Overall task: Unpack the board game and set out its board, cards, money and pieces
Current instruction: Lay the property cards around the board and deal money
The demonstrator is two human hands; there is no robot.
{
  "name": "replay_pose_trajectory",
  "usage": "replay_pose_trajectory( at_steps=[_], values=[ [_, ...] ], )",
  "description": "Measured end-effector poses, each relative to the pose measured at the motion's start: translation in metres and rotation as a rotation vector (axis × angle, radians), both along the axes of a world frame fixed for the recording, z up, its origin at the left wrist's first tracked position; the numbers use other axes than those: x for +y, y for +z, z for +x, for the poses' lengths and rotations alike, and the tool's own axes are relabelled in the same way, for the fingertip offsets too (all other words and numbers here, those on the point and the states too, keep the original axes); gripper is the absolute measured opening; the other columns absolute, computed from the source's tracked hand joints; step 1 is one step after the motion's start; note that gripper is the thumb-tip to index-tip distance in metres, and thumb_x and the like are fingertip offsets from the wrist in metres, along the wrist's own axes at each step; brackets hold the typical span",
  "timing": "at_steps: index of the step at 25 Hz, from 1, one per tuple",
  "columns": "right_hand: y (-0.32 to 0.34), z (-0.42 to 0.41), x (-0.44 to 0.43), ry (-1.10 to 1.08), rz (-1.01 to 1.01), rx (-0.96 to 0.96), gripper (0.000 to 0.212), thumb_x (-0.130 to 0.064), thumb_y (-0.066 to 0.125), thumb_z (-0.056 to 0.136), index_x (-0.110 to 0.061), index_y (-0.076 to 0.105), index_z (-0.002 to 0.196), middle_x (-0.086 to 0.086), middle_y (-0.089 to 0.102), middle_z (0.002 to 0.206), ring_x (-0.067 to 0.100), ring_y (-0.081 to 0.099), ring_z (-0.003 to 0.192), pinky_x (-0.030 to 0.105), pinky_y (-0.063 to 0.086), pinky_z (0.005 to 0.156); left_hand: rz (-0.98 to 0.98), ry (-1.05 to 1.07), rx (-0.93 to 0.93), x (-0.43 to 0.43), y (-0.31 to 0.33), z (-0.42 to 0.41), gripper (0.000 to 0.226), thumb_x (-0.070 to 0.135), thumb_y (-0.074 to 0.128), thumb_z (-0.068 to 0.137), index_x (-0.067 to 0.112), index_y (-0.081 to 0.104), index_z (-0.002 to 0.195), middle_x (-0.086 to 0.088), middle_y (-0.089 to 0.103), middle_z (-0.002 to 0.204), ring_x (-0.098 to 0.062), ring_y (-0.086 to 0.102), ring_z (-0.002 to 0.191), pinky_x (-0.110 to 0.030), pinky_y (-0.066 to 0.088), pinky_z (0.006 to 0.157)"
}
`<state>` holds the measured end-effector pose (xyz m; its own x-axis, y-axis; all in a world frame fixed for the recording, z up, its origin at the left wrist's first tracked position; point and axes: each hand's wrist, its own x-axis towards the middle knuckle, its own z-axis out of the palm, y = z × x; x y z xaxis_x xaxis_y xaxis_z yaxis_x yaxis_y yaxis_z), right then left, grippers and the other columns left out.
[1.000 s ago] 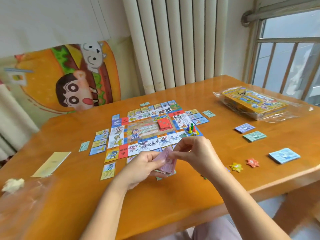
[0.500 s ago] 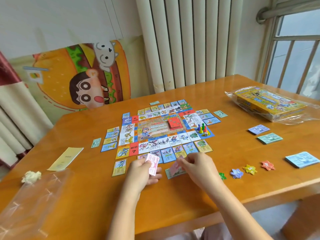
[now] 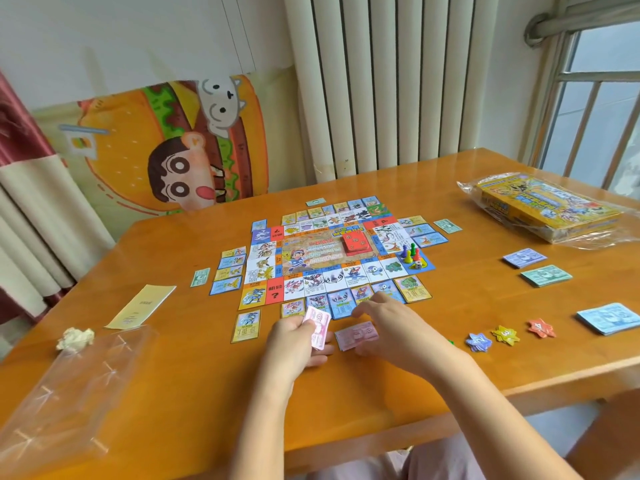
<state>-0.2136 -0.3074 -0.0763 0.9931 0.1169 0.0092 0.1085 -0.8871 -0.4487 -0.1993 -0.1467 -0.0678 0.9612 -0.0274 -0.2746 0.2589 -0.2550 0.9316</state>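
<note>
The game board [image 3: 332, 258] lies open mid-table, ringed by property cards, with a red card deck [image 3: 356, 243] and coloured pawns [image 3: 410, 252] on it. My left hand [image 3: 298, 344] grips a small stack of pink money notes [image 3: 318, 325], held upright in front of the board. My right hand [image 3: 391, 327] rests its fingers on a second pink pile [image 3: 355, 336] lying flat on the table. Purple [image 3: 523, 258], green [image 3: 545, 275] and blue [image 3: 607, 318] money stacks lie at the right. Star tokens in purple [image 3: 478, 341], yellow [image 3: 505, 335] and red [image 3: 541, 328] sit near the front edge.
The yellow game box [image 3: 547, 206] in clear wrap stands at the far right. A cream leaflet [image 3: 140, 306], a crumpled paper ball [image 3: 75, 338] and a clear plastic bag [image 3: 65, 386] lie at the left. A radiator and a window are behind the orange wooden table [image 3: 194, 393].
One second ago both hands held the pink notes together. They have since parted: the left keeps one stack, and the right has set the other notes down on the table.
</note>
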Motion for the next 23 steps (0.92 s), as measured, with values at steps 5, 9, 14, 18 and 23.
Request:
replay_pose_trajectory(
  at_steps=[5,9,14,18,23],
  values=[
    [0.000,0.010,0.006,0.065,-0.043,0.008,0.041,-0.031,0.064,0.088,-0.025,0.057,0.128,0.002,0.048,0.124,0.023,0.050,0.114,0.029,0.038,0.091,-0.026,0.001,0.018,0.001,0.001,0.000,0.020,0.010,0.037,0.101,0.016,0.055,0.093,-0.009,0.070,0.083,-0.022,0.070,0.073,-0.029,0.056,0.061],
    [-0.003,0.013,0.009,0.062,-0.028,-0.013,0.033,-0.031,0.063,0.089,-0.028,0.060,0.122,0.002,0.048,0.120,0.023,0.049,0.111,0.029,0.038,0.089,-0.045,-0.013,0.040,0.002,0.002,0.000,0.025,0.010,0.037,0.101,0.019,0.055,0.085,-0.007,0.070,0.081,-0.021,0.070,0.071,-0.029,0.057,0.060],
    [-0.003,0.014,0.008,0.057,0.023,-0.055,0.028,-0.030,0.065,0.088,-0.026,0.063,0.115,0.000,0.050,0.114,0.018,0.049,0.106,0.025,0.037,0.083,-0.086,-0.015,0.029,0.005,0.001,0.001,0.026,0.009,0.037,0.101,0.018,0.057,0.087,-0.008,0.071,0.081,-0.021,0.070,0.070,-0.028,0.057,0.060],
    [0.014,0.016,0.016,-0.033,0.385,-0.199,0.011,-0.022,0.060,0.091,-0.020,0.068,0.097,-0.008,0.064,0.091,0.006,0.057,0.077,0.013,0.039,0.063,-0.230,0.026,-0.096,0.014,-0.001,0.003,0.026,0.006,0.041,0.100,0.018,0.063,0.092,-0.004,0.073,0.080,-0.016,0.070,0.069,-0.025,0.057,0.061],
    [0.043,0.041,0.035,0.029,0.662,-0.085,0.007,-0.019,0.069,0.086,-0.012,0.070,0.087,-0.001,0.070,0.076,0.009,0.065,0.068,0.021,0.054,0.064,-0.361,0.151,-0.230,0.028,0.004,0.014,0.020,0.001,0.055,0.092,0.018,0.067,0.091,-0.002,0.074,0.083,-0.013,0.070,0.072,-0.025,0.056,0.065]
  ],
)
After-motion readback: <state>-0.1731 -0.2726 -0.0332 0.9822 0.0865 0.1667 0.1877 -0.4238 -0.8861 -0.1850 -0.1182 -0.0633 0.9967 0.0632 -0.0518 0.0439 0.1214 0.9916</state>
